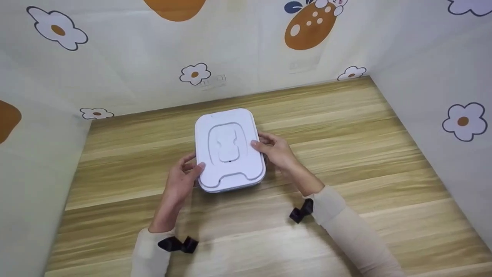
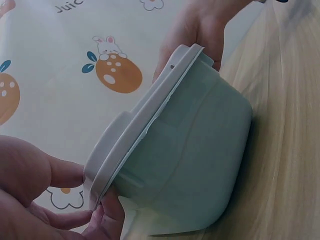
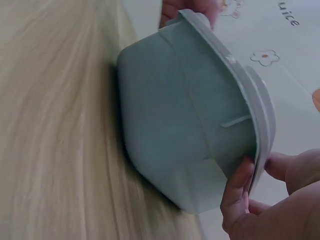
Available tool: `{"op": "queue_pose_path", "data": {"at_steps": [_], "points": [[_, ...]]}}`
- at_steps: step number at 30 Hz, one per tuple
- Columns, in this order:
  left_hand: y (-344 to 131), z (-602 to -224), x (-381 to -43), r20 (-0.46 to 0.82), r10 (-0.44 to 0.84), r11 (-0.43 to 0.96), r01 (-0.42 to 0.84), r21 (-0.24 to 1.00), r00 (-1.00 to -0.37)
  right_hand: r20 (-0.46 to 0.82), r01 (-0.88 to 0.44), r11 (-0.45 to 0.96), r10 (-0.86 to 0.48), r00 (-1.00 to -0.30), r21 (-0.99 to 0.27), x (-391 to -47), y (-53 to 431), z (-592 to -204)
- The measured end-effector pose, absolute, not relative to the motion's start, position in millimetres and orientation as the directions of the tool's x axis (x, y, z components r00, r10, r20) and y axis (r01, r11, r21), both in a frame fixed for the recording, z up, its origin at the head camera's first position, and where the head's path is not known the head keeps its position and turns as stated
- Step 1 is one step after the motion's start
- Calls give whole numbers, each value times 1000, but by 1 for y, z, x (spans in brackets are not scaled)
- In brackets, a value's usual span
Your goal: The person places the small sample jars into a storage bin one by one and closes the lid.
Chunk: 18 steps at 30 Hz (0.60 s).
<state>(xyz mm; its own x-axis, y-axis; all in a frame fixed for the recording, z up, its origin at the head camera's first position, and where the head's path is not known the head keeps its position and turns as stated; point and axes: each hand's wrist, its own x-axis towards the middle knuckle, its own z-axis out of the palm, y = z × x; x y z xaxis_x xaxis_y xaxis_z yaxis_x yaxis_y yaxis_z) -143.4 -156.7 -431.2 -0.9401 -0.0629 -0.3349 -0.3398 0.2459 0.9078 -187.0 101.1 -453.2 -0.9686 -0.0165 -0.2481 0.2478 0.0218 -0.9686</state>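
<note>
A lidded plastic box stands on the wooden table, its white lid (image 1: 234, 154) on top and its pale green body (image 2: 185, 150) below. In the head view my left hand (image 1: 180, 179) grips the lid's left rim near the front corner, thumb on top. On the opposite side my right hand (image 1: 280, 152) holds the right rim, thumb on the lid and fingers beneath the edge. The right wrist view shows the right hand (image 3: 280, 195) pinching the rim above the green body (image 3: 170, 110). The lid sits over the whole top, so the inside is hidden.
The wood-grain table (image 1: 338, 161) extends around the box. A pale patterned sheet (image 1: 253, 50) with flowers and oranges rises behind it and along both sides. Each beige sleeve carries a small black wrist mount (image 1: 178, 244).
</note>
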Motion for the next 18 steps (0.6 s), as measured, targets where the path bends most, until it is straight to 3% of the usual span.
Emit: {"op": "queue_pose_path", "data": {"at_steps": [9,18], "points": [[-162,-431,-146,-331,-38,290,-327,899,-943,-280,280,18,-42,-959,-960,-190,100,-449],[-183,-425,-155,-364,114,302,-316,899,-925,-249,250,33,27,-968,-968,-189,105,-460]]}}
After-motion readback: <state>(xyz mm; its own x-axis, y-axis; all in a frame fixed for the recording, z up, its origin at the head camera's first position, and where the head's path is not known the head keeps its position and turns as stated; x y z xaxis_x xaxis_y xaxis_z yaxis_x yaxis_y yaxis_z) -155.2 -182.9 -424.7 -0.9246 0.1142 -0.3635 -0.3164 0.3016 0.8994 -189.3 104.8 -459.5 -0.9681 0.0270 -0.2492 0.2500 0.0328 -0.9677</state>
